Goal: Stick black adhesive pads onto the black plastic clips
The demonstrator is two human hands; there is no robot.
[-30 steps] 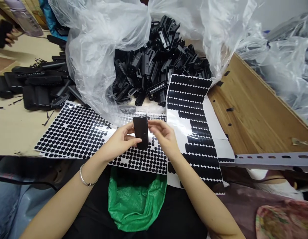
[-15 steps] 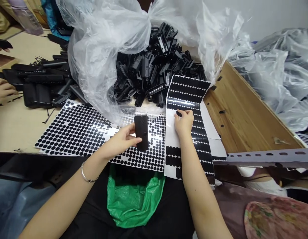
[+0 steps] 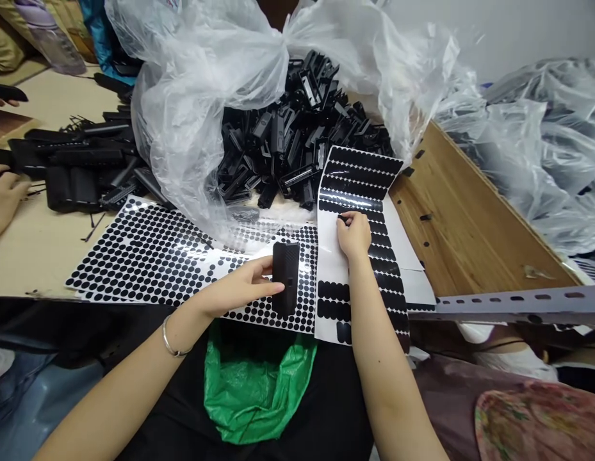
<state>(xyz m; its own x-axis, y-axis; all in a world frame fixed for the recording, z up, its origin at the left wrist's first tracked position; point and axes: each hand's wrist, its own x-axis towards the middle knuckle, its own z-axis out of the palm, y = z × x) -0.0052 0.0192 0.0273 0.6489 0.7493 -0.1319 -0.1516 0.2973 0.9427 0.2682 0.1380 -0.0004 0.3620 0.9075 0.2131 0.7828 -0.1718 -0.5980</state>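
My left hand (image 3: 252, 282) grips a black ribbed plastic part (image 3: 286, 278) by its left edge, thumb across its front. The part stands upright above a white sheet of round black stickers (image 3: 148, 246). To the right lies a sheet of black scalloped sticker strips (image 3: 359, 169), its far end curled up against the pile. Over the bare backing of that sheet, my right hand (image 3: 355, 235) pinches a small black sticker (image 3: 344, 219) between thumb and fingertips. My right forearm hides part of the strips.
Behind the sheets a heap of black plastic parts (image 3: 282, 137) spills from a clear plastic bag (image 3: 182, 128). A wooden tray (image 3: 474, 224) stands right. Larger black parts (image 3: 81, 173) lie left, near another person's hand (image 3: 6, 195). A green bag (image 3: 259, 397) hangs below the table edge.
My left hand has moved the black plastic part right and toward me. My right hand has barely moved; the small sticker shows clearer at its fingertips. The other person's hand has shifted.
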